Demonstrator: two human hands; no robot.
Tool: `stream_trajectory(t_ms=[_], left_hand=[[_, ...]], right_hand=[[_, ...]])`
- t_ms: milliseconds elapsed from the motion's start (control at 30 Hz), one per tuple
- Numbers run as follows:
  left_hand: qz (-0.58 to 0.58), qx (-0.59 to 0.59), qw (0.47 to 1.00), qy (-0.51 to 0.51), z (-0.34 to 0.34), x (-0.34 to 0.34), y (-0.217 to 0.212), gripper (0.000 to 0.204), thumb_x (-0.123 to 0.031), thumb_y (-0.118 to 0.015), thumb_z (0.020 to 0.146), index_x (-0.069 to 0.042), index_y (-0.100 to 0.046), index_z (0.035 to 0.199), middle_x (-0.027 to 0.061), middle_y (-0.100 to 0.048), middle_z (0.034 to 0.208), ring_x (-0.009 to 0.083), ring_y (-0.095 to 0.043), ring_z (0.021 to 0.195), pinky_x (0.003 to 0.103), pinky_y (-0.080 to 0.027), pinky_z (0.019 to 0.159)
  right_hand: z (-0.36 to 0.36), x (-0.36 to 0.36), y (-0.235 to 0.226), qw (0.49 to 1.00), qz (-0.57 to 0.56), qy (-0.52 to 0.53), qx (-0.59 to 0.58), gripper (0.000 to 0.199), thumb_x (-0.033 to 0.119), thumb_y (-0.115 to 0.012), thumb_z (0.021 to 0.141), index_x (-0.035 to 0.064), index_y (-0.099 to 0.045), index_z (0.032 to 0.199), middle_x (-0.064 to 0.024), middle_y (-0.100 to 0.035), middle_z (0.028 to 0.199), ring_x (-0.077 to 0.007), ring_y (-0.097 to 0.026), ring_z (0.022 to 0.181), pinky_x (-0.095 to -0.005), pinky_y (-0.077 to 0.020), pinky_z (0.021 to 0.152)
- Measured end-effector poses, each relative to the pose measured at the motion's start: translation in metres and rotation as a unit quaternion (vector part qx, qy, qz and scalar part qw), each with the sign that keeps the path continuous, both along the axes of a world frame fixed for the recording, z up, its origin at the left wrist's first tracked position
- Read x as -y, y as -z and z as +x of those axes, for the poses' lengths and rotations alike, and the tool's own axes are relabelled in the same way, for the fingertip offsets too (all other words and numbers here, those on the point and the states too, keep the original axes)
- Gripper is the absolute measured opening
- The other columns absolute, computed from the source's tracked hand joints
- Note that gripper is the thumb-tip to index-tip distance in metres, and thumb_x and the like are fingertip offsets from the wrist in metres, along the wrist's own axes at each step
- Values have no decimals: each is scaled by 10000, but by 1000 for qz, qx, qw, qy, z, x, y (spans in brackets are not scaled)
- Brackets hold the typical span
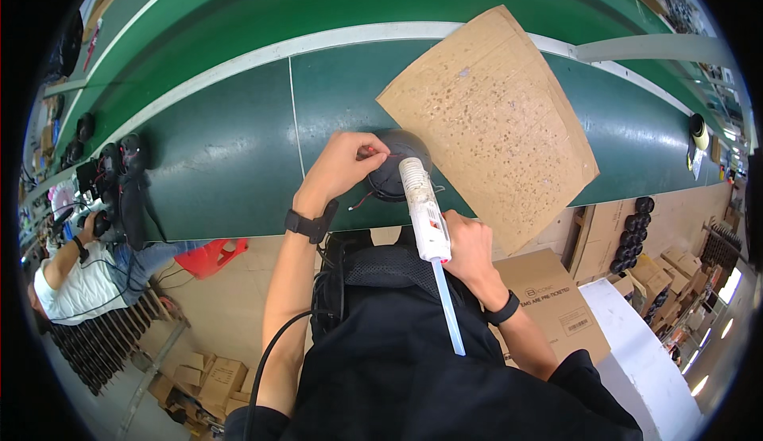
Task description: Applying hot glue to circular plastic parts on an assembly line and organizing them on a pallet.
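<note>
A white hot glue gun (pixel 425 212) is gripped in my right hand (pixel 469 244), its nozzle end pointing away from me over a round black part (pixel 389 178). From the gun's back end a long bluish glue stick (pixel 447 306) hangs toward my body. My left hand (pixel 347 163) pinches a thin red wire (pixel 370 151) at the left edge of the black part. Another short red wire with a small white connector (pixel 353 207) sticks out below it on the green bench. The gun hides the nozzle tip's contact with the black part.
A glue-spotted cardboard sheet (pixel 501 123) lies on the green bench (pixel 222 155) to the right. Black parts (pixel 131 178) are piled at the far left, near another person (pixel 79 282). Beneath the bench edge are a red stool (pixel 211 258) and a cardboard box (pixel 548 302).
</note>
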State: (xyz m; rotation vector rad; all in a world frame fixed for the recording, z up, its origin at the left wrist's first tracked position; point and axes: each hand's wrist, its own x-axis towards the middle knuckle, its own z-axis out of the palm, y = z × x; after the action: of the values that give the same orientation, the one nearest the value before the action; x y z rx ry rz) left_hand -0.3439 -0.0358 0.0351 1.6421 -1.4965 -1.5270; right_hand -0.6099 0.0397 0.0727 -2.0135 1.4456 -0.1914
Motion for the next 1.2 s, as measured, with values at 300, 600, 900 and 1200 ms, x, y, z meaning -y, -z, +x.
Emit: stream_trajectory(t_ms=[300,600,900,1200], left_hand=[[5,8,1000,-19,1,-10,-1,184,-84,-728,879,9,-739,1038,150,-744,913,227,-717,840,347,-564,789],[-13,156,985,-71,0,-55,-11,342,-230,-787,856,39,-695,1047,155,-731,916,251,-707,838,352,-572,799],[46,-3,999,19,9,-54,-14,247,-204,-685,943,37,-715,896,128,-620,652,190,-552,566,364,-428,564],[-73,-24,997,-1,2,-9,21,303,-254,-645,977,18,-713,862,141,-681,710,232,-643,634,349,-485,614]], right_hand=[[-1,3,0,1000,5,-6,17,269,244,-773,741,39,-608,795,-174,-626,658,-375,-640,589,-433,-462,520],[-20,1,5,995,53,-9,86,310,256,-768,705,30,-565,770,-193,-585,650,-414,-607,612,-450,-459,548],[-25,12,-5,971,110,-42,208,342,229,-732,731,-39,-576,873,-225,-592,822,-447,-594,771,-457,-466,640],[-30,32,-10,961,158,-153,168,366,298,-678,779,-44,-574,857,-217,-531,762,-441,-554,723,-457,-450,631]])
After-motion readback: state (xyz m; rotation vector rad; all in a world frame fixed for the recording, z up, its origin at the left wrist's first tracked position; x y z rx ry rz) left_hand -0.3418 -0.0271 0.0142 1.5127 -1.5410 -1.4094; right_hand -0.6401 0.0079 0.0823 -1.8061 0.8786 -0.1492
